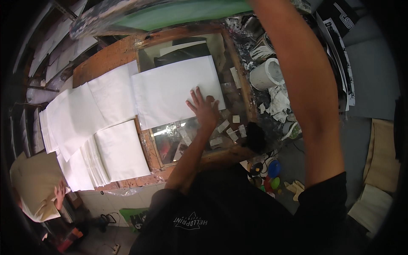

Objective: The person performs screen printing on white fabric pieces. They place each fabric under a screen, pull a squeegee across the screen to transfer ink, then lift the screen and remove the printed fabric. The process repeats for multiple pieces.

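Head view: printing bench from above.
Left hand (pixel 203 107): fingers spread flat, pinning sheet (pixel 176 89) square on glass (pixel 187 131).
Right hand: raised at 12 o'clock holding frame (pixel 170 15) up; grip unseen.
Paper stack (pixel 114 153): at 8 o'clock, within reach.

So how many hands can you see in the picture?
2. The left hand presses flat on the white sheet on the glass. Another person's hand is at the lower left. The right hand is raised out of view.

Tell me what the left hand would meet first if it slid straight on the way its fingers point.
The left hand lies flat on the white sheet, fingers pointing up-left across it. Sliding on, it would likely just cross more of that sheet, then its far edge over the glass-topped frame.
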Action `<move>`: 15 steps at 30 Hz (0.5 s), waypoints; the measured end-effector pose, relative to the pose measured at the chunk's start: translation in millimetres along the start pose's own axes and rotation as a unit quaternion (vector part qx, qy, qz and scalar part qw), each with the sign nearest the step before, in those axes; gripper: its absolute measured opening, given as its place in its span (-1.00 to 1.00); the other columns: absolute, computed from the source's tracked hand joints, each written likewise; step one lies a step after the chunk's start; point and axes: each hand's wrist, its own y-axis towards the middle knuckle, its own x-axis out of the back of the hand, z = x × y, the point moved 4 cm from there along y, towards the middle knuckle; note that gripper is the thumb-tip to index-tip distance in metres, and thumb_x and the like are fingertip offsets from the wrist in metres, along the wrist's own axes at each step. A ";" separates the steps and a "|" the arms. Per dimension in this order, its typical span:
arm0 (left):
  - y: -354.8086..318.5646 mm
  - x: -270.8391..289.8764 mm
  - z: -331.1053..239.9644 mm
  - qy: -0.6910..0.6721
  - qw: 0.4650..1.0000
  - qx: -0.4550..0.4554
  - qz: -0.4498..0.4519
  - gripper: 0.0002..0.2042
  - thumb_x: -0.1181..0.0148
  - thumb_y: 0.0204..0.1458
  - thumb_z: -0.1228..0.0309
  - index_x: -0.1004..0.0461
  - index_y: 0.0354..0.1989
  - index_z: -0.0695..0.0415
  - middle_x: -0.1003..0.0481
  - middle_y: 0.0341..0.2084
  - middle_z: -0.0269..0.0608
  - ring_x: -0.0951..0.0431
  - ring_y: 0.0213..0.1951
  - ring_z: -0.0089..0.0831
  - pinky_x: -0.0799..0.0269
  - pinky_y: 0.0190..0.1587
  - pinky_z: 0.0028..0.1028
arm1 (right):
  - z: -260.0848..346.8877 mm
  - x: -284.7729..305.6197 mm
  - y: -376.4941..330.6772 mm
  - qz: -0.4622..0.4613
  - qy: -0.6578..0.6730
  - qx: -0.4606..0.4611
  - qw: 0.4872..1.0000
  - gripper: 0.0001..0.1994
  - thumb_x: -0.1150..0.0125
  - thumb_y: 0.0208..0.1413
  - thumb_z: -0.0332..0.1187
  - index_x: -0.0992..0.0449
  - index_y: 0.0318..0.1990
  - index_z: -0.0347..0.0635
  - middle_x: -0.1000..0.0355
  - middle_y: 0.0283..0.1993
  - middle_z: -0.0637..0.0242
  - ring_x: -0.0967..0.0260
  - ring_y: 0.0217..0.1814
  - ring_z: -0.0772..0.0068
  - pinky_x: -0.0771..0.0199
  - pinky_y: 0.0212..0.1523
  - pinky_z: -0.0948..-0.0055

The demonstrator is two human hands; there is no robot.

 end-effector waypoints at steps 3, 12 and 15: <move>8.9 4.2 10.2 -0.071 0.997 0.023 0.014 -0.79 -0.36 0.10 0.19 -0.59 -0.30 0.06 -0.16 0.43 0.10 0.09 0.53 0.14 0.31 0.42 0.37 | 17.9 -0.2 6.1 0.085 -0.053 -0.180 0.978 -0.42 0.05 0.35 0.07 -0.27 -0.70 -0.03 -0.05 -0.69 0.50 0.10 -0.65 0.54 0.01 -0.63 0.38; 43.8 39.7 -18.6 -0.103 0.994 0.014 0.032 -0.83 -0.40 0.06 0.16 -0.66 -0.28 -0.06 -0.33 0.35 0.00 -0.01 0.51 0.05 0.45 0.41 0.41 | 3.7 12.3 -12.9 -0.015 0.015 0.032 0.999 -0.37 0.15 0.38 0.10 -0.56 -0.45 -0.29 -0.34 -0.57 0.27 -0.26 -0.54 0.37 -0.33 -0.49 0.26; 34.8 9.1 -15.5 -0.059 0.992 -0.053 0.095 -0.71 -0.38 0.07 0.11 -0.65 -0.14 -0.01 -0.27 0.39 0.00 0.06 0.53 0.02 0.50 0.40 0.44 | -5.6 15.5 -14.7 -0.014 0.022 0.121 0.992 -0.34 0.26 0.41 0.11 -0.57 -0.35 -0.34 -0.42 -0.46 0.15 -0.32 -0.43 0.35 -0.45 -0.35 0.25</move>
